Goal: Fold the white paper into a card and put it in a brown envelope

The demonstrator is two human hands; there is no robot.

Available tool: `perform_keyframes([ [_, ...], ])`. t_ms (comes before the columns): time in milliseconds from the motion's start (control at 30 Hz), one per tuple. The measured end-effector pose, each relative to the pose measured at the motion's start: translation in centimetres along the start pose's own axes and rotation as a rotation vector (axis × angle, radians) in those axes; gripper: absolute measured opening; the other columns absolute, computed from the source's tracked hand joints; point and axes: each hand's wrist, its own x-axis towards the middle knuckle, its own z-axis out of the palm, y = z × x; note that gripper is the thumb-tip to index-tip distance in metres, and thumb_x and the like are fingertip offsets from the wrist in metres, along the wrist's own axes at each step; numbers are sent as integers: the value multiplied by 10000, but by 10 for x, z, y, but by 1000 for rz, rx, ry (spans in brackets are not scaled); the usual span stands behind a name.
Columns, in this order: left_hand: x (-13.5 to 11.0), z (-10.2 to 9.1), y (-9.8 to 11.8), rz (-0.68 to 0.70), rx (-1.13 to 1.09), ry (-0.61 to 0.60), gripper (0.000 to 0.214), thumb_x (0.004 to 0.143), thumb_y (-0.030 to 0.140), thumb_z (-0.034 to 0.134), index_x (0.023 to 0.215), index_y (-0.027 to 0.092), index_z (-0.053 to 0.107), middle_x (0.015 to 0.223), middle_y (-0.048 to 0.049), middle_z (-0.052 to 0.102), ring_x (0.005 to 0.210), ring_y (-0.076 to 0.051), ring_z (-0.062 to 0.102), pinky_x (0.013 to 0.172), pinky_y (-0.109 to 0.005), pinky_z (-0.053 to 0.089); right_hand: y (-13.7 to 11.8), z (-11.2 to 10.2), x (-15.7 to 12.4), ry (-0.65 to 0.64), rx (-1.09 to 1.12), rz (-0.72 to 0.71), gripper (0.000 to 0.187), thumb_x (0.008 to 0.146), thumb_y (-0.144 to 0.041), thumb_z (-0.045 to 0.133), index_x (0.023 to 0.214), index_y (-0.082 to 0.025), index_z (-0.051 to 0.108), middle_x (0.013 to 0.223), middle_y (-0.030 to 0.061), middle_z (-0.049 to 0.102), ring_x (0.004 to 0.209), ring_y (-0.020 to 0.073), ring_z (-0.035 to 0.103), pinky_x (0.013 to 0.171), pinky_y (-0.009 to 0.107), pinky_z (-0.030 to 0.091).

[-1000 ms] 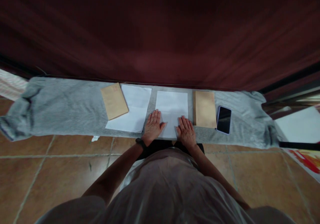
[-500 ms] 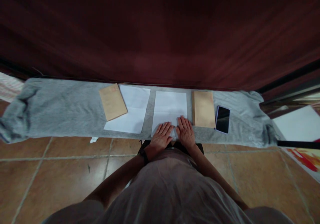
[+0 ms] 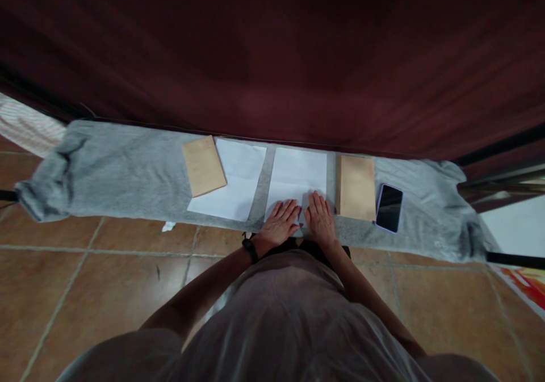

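A white paper sheet (image 3: 298, 175) lies on a grey cloth (image 3: 128, 166) spread on the tiled floor. My left hand (image 3: 281, 222) rests flat on the sheet's near edge with fingers stretched out. My right hand (image 3: 319, 218) lies flat beside it, fingers together, on the same sheet. The two hands almost touch. A brown envelope (image 3: 356, 188) sits just right of the sheet. Another white sheet (image 3: 234, 183) lies to the left, with a second brown envelope (image 3: 203, 165) overlapping its left corner.
A dark phone (image 3: 389, 208) lies on the cloth right of the envelope. A dark red curtain (image 3: 272, 53) hangs behind the cloth. A small white scrap (image 3: 169, 226) sits on the brown tiles. White and coloured paper (image 3: 517, 234) lies at the far right.
My left hand slid from the sheet's left edge rightwards to sit next to my right hand. The camera view shifted a little, so everything sits slightly further right.
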Motion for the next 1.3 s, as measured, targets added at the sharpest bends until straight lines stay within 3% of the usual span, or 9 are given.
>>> perform_keyframes([
  [233, -2, 1, 5, -20, -19, -11, 624, 1043, 380, 373, 1598, 108, 287, 1670, -120, 289, 1578, -239, 158, 1300, -509, 87, -25, 3, -16, -46, 40, -93, 572, 1092, -377, 296, 1595, -106, 312, 1638, 145, 357, 1535, 249, 283, 1259, 482, 238],
  [500, -23, -5, -9, 12, -29, 52, 711, 1039, 522, 387, 1598, 95, 280, 1683, -137, 217, 1580, -244, 124, 1299, -458, 144, -4, 0, -28, 11, -20, -63, 598, 1078, -406, 372, 1606, -136, 298, 1635, 155, 354, 1514, 287, 330, 1230, 507, 290],
  [800, -46, -8, -19, -45, -5, 75, 754, 1023, 553, 412, 1612, 113, 250, 1681, -131, 226, 1573, -258, 144, 1298, -452, 165, 11, -4, -42, 40, -3, -54, 636, 1079, -439, 353, 1617, -117, 253, 1627, 183, 361, 1505, 306, 340, 1213, 545, 308],
  [967, -47, -7, -19, -43, -10, 83, 753, 1021, 555, 416, 1597, 88, 284, 1672, -153, 244, 1573, -266, 141, 1296, -459, 174, -9, -5, -36, 33, -1, -12, 609, 1083, -383, 338, 1617, -107, 245, 1632, 183, 350, 1514, 315, 320, 1215, 557, 288],
  [1133, -46, -6, -19, -48, -35, 95, 715, 1009, 536, 472, 1597, 160, 316, 1671, -144, 257, 1568, -274, 164, 1282, -481, 216, -36, -2, -30, -88, 41, -122, 563, 1074, -357, 366, 1601, -167, 321, 1648, 124, 340, 1526, 281, 302, 1244, 523, 254],
  [1300, -45, -5, -19, -55, -29, 100, 709, 1006, 517, 488, 1589, 143, 335, 1668, -164, 253, 1566, -284, 170, 1279, -478, 233, -29, -2, -40, -87, 5, -110, 538, 1072, -366, 397, 1584, -203, 367, 1643, 106, 355, 1519, 270, 323, 1245, 509, 261],
])
